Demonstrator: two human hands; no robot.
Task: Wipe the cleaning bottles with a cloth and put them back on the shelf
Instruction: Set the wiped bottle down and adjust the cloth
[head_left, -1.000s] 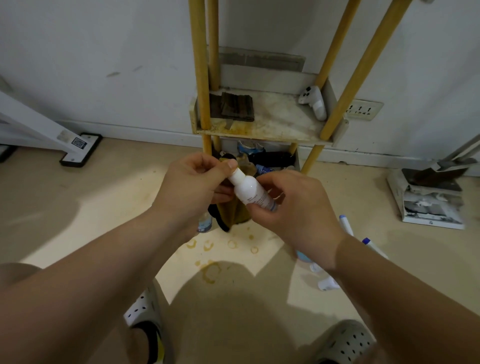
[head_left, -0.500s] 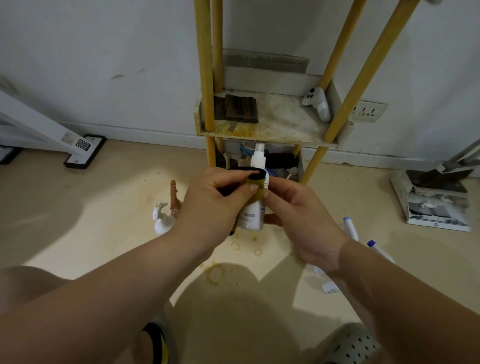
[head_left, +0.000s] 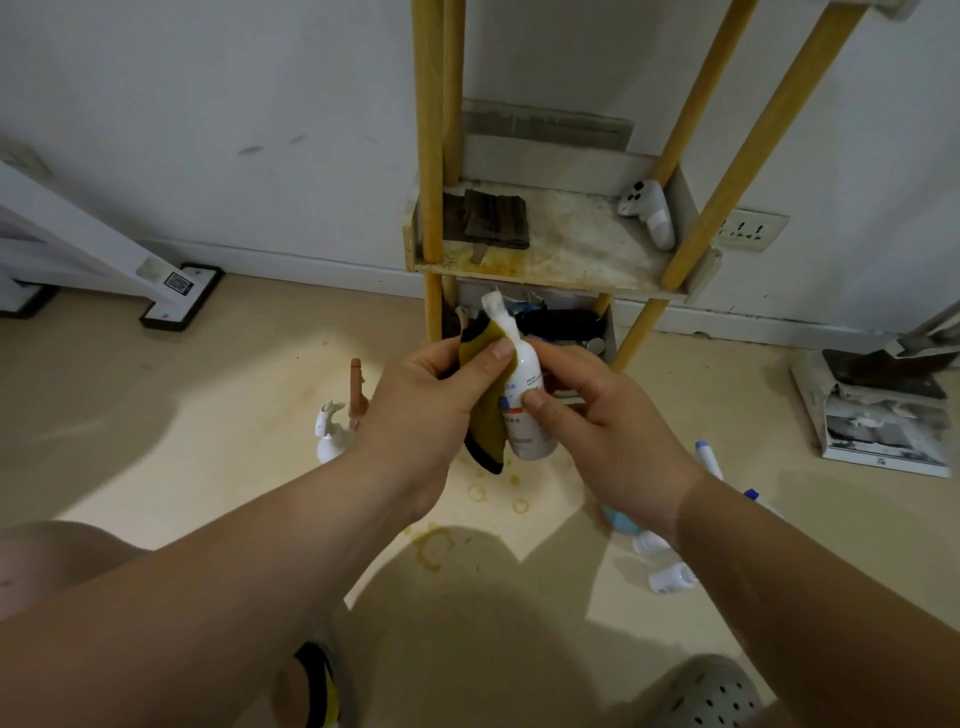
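Tilted further since a moment ago, the white spray bottle (head_left: 527, 410) sits gripped in the right hand (head_left: 602, 431) before the stained shelf (head_left: 561, 254), its nozzle now leaning left. Left hand (head_left: 421, 410) pinches an olive cloth (head_left: 485, 410) against its neck. Label text is too blurred to read; the cloth hides part of it.

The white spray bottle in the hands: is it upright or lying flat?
Nearly upright, tilted slightly: the white spray bottle has its nozzle up, base down, gripped by the right hand.
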